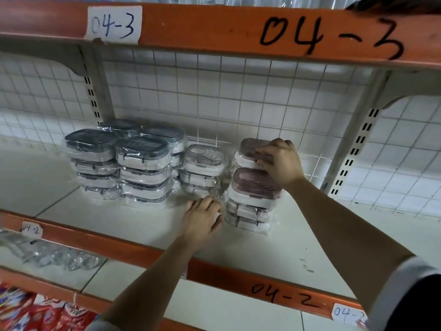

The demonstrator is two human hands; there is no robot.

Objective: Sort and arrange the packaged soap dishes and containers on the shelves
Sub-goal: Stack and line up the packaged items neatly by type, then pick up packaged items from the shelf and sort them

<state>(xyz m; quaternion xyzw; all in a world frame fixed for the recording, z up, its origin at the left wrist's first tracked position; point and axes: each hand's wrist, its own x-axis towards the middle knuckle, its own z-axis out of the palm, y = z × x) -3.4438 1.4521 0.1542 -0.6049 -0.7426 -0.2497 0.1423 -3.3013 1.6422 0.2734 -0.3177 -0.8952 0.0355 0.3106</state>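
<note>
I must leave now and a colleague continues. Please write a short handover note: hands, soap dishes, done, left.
Right hand grips the top pink dish of the rear stack.
Left hand touches the front pink stack at its base; grip unclear.
Grey stacks and white stack stand sorted by colour on the shelf.
Left: probably squaring the pink stacks.

Stacks of grey-lidded dishes (143,151): four, two in front, two behind. Four packs visible in each front stack; rear counts hidden. Stacks of clear-lidded dishes (204,156): one, three packs visible. Stacks of mauve-lidded dishes (256,181): two; front one with at least three packs, rear mauve stack (245,146) partly covered, count not readable. Labels "04-3" (114,23): two. Labels "04-2" (284,298): three, two on paper, one inked on the beam. Slotted uprights (91,91): two. Orange shelf beams (202,27): three.
</note>
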